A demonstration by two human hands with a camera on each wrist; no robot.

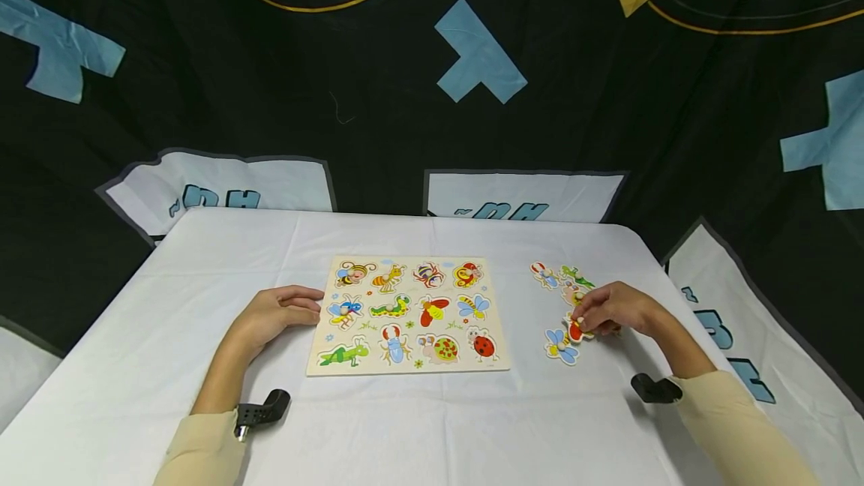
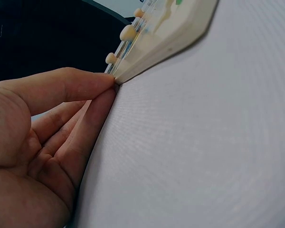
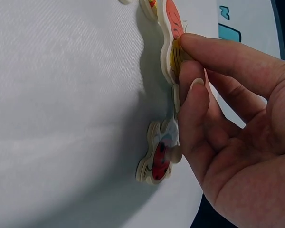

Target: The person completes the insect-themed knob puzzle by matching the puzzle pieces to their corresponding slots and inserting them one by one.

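Note:
A wooden puzzle board [image 1: 409,366] printed with insects lies flat on the table. My left hand [image 1: 281,313] rests at its left edge; in the left wrist view the finger and thumb tips touch that edge [image 2: 166,57]. Right of the board, my right hand [image 1: 617,307] pinches a red-winged puzzle piece with a yellow striped body [image 3: 173,33], tilted above the cloth. Below that hand in the right wrist view is a ladybug piece [image 3: 160,159] with a knob. A blue-winged dragonfly piece [image 1: 562,348] lies just nearer than the held piece.
Beyond the right hand lie a beetle piece [image 1: 542,274], a green piece [image 1: 576,276] and a partly hidden piece [image 1: 571,295]. Pale knobs [image 2: 128,33] stand up from the board. A white cloth [image 1: 405,433] covers the table, with a black curtain [image 1: 378,96] behind.

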